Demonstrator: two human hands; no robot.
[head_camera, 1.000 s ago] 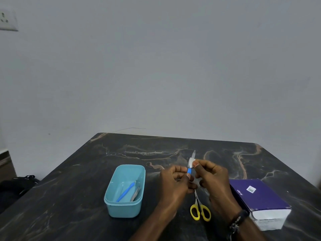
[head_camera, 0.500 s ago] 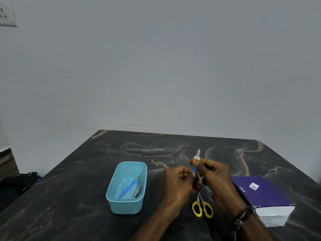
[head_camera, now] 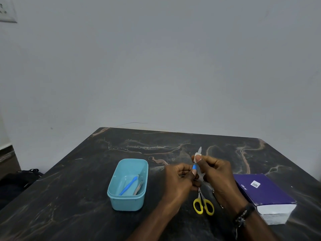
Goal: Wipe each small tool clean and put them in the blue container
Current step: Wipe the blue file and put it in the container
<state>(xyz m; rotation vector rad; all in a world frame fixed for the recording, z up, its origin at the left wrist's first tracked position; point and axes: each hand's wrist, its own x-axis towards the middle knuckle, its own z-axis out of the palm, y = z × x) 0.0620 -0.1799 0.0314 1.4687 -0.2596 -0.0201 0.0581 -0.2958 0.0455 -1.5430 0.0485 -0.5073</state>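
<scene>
While the yellow-handled scissors (head_camera: 203,204) lie untouched on the worktop (head_camera: 73,192) just under my wrists, I see little change over the last second: both hands have drifted slightly right and a touch farther from me, and the white wipe (head_camera: 197,156) has kept sliding along the metal end of the blue-handled tool (head_camera: 195,166). I judge that the wiping of this tool is in progress, not finished, with the scissors left to clean afterwards.

My left hand (head_camera: 180,180) is clenched on the tool's blue handle, holding it upright above the worktop. My right hand (head_camera: 217,173) pinches the wipe around the shaft just above the left thumb, so only the pointed silver tip (head_camera: 200,149) shows above the fingers. The tool lies between the two hands, touching both.

To the left of my left hand, near but apart, stands the blue container (head_camera: 127,200), already holding a blue-handled pick (head_camera: 129,186) and a slim metal piece (head_camera: 139,187). On the right sits a purple box (head_camera: 264,193), beside my right forearm.
</scene>
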